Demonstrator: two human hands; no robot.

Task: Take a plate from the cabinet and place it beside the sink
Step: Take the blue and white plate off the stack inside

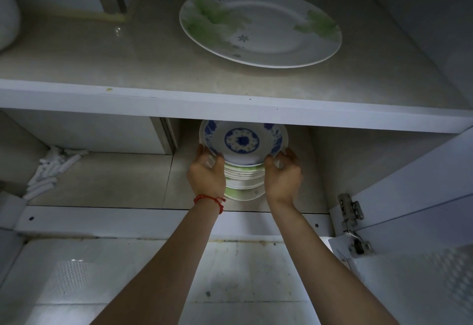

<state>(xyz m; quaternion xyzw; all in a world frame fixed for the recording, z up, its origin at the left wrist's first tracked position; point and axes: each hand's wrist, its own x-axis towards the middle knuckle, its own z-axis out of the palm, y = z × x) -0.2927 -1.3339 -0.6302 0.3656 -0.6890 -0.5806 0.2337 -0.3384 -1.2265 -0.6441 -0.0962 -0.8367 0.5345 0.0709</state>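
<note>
We count one round white plate with a blue floral pattern (243, 143), tilted atop one stack of white plates with green markings (244, 182) near the lower shelf's (102, 178) front edge. Our left hand (207, 173) and right hand (282, 176) grip its opposite rims, fingers curled partway. One large oval green-patterned plate (261, 27) lies on the upper shelf (102, 55).

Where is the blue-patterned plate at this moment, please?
In the head view, the blue-patterned plate sits atop the plate stack on the lower cabinet shelf, between the left hand and right hand.
</note>
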